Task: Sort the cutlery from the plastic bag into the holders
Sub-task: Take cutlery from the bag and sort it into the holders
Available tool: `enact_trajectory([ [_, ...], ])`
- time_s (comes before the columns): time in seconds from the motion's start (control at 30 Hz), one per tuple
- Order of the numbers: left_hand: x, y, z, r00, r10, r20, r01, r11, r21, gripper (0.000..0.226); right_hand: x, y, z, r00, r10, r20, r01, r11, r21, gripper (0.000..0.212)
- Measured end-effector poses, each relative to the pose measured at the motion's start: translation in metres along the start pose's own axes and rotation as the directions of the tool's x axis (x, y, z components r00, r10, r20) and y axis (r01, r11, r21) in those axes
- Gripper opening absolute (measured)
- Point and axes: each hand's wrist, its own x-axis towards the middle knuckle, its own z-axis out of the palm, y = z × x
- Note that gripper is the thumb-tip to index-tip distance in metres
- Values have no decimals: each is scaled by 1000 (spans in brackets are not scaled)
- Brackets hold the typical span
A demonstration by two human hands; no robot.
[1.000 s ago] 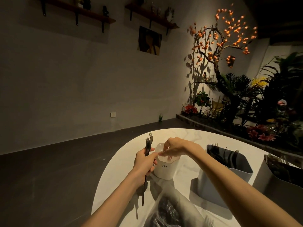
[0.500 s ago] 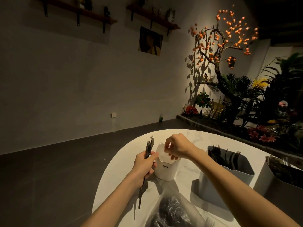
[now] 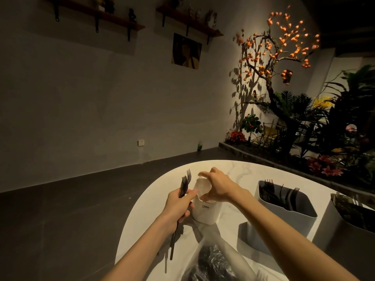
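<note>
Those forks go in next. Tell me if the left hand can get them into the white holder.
Probably not yet: the right hand covers the white holder mouth; the left hand grips forks beside it.

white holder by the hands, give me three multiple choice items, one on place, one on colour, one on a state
1. Where does the white holder stand relative to the grey holder?
A left of it
B right of it
C inside it

2. What colour are the forks in the left hand?
A white
B black
C gold

3. What is the right hand doing?
A hanging idle
B gripping the grey holder
C reaching over the white holder's mouth

Key: A, it is nearer the table's left edge; B, dark tines and handles; C, fingers curled above its rim.
</note>
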Motion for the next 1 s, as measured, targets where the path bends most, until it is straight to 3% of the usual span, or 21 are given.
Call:
enact_trajectory([
  [0.23,1,1,-3,1000,10,-6,-10,1000,23,29,-7,1,-2,993,-55,-102,48,996,-70,67],
  [0.4,0,1,-2,1000,-6,-6,6,1000,21,28,-8,-1,-11,988,-151,-46,149,988,-33,58],
  [0.5,-1,1,-2,1000,-9,8,9,1000,10,28,-8,4,-24,994,-83,-73,90,992,89,61],
  [0.57,-2,1,-2,1000,-14,7,14,1000,8,28,-7,8,-31,997,-37,-75,41,998,46,50],
  [0.67,-3,3,-2,1000,-23,1,23,1000,17,28,-8,12,-33,998,49,39,-48,998,-41,37],
  [0.77,-7,5,-2,1000,-18,0,18,1000,23,27,-9,14,-25,983,30,179,-46,995,86,27],
  [0.83,-11,8,1,999,4,-38,-3,999,40,25,-14,15,-24,992,33,120,-55,981,188,21],
  [0.93,-22,19,2,993,52,-107,-52,999,6,23,-22,22,-36,992,63,-108,-38,974,223,22],
  [1.0,-32,34,0,998,63,-19,-64,992,-111,24,-36,20,-51,984,45,-174,7,958,285,24],
])
